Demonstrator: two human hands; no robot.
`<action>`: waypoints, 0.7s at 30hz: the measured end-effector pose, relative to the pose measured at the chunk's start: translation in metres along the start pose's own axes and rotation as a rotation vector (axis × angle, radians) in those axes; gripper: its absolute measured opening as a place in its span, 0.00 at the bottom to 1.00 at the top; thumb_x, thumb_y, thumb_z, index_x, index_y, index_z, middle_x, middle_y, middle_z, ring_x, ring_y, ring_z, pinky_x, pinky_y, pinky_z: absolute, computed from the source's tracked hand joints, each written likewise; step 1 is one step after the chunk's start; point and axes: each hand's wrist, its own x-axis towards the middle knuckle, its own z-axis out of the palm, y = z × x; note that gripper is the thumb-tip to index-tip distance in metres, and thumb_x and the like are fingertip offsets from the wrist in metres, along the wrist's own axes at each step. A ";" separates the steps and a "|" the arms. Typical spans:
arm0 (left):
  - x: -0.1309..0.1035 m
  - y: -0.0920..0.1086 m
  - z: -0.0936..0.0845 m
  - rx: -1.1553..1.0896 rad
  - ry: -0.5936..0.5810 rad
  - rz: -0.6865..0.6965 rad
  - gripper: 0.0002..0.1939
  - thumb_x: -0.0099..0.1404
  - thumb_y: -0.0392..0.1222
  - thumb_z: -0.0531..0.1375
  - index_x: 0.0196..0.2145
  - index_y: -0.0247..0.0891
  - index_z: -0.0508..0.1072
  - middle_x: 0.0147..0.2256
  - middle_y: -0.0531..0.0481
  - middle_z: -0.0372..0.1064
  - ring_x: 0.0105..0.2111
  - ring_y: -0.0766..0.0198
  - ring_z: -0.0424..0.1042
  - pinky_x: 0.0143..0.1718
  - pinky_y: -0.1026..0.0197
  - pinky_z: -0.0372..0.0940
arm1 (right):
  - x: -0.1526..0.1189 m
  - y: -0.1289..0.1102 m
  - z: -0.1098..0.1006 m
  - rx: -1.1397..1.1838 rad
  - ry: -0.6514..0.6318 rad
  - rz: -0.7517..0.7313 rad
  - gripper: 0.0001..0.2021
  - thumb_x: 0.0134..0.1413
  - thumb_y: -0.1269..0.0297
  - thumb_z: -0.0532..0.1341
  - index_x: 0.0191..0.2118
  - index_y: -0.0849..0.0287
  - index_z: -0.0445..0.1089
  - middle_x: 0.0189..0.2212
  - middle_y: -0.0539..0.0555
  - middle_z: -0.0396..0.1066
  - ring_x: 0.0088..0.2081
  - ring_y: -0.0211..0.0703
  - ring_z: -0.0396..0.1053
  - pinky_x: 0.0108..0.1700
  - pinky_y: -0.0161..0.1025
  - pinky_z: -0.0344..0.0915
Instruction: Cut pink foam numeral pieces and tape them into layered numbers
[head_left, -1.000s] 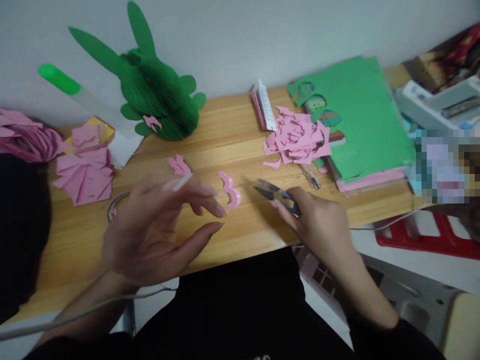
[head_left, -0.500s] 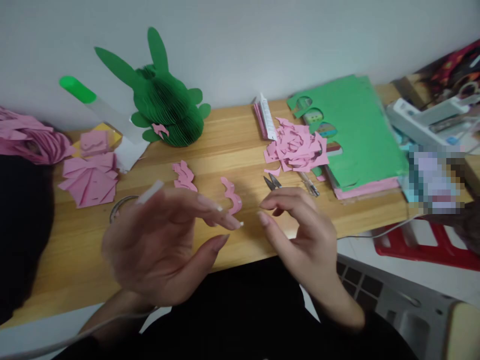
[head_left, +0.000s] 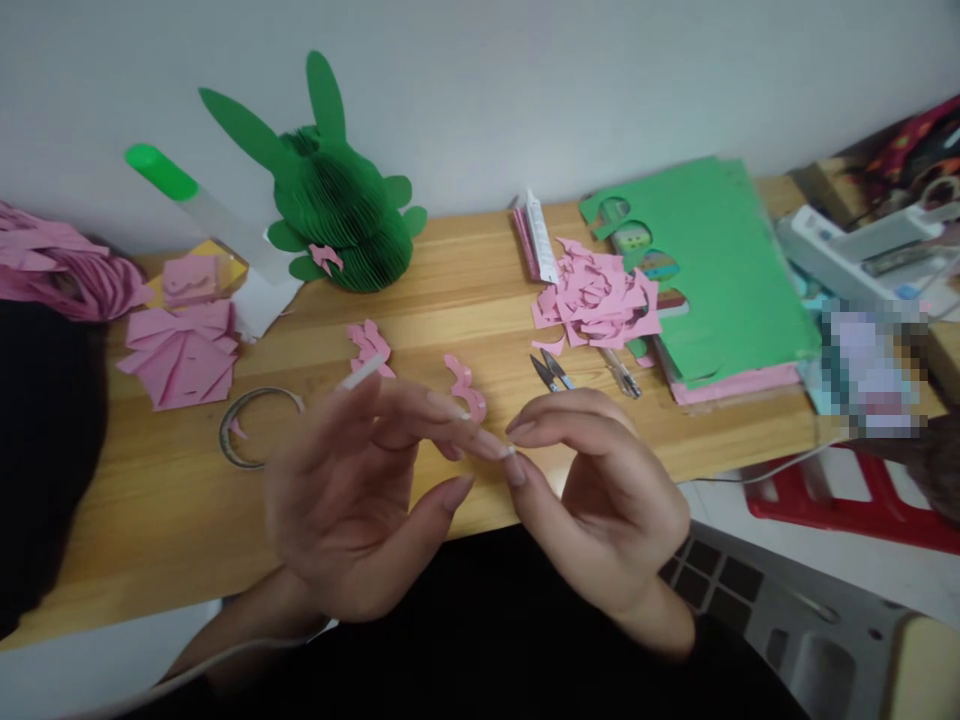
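Observation:
My left hand (head_left: 360,500) is open above the table's front edge, palm towards me, fingers stretched to the right and thumb apart. A small white strip (head_left: 364,372) sticks up at one of its fingers, and tiny white bits show on other fingertips. Thumb and forefinger of my right hand (head_left: 607,490) pinch at the tip of a left finger, around a tiny white piece (head_left: 511,450). Just beyond the hands lie a wavy pink paper cutout (head_left: 466,385) and a stack of similar pink cutouts (head_left: 369,345). A thin ring, perhaps a tape roll (head_left: 225,440), lies left.
A green honeycomb-paper rabbit (head_left: 341,215) stands by the wall. Pink scraps (head_left: 596,295), a white tube (head_left: 540,235), small snips (head_left: 551,372) and a pen-like tool (head_left: 621,375) lie right of centre. Green sheets (head_left: 720,270) are stacked beyond them. Folded pink paper (head_left: 184,355) lies left.
Both hands have come together: my left hand moved right, and my right thumb and forefinger now meet its fingertip. The ring on the left is more fully visible.

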 end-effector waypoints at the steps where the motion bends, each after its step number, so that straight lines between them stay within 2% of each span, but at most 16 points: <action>1: 0.000 -0.001 0.001 -0.014 0.010 0.006 0.46 0.47 0.12 0.61 0.60 0.44 0.66 0.49 0.58 0.73 0.39 0.70 0.79 0.45 0.66 0.78 | 0.000 0.000 0.000 -0.001 -0.002 -0.002 0.11 0.53 0.78 0.65 0.41 0.56 0.73 0.34 0.53 0.74 0.36 0.46 0.73 0.39 0.46 0.72; 7: -0.002 -0.007 0.006 -0.028 0.038 0.063 0.44 0.49 0.15 0.61 0.61 0.42 0.66 0.49 0.57 0.73 0.38 0.70 0.78 0.46 0.66 0.77 | 0.001 -0.001 -0.002 -0.025 -0.008 -0.014 0.12 0.53 0.79 0.63 0.41 0.56 0.73 0.33 0.53 0.74 0.35 0.45 0.72 0.37 0.45 0.72; 16: -0.002 -0.005 0.004 -0.049 -0.003 0.021 0.44 0.50 0.13 0.61 0.62 0.39 0.63 0.51 0.53 0.70 0.41 0.70 0.78 0.46 0.67 0.74 | 0.003 -0.001 -0.002 -0.048 -0.006 -0.034 0.12 0.52 0.78 0.64 0.41 0.56 0.74 0.33 0.53 0.75 0.35 0.45 0.73 0.37 0.46 0.73; 21: -0.002 -0.004 0.002 -0.004 -0.025 -0.004 0.44 0.52 0.14 0.61 0.62 0.44 0.64 0.49 0.54 0.69 0.38 0.71 0.78 0.42 0.67 0.75 | 0.002 0.000 -0.003 -0.044 -0.005 -0.055 0.12 0.51 0.79 0.64 0.40 0.57 0.74 0.33 0.53 0.74 0.34 0.45 0.73 0.36 0.44 0.73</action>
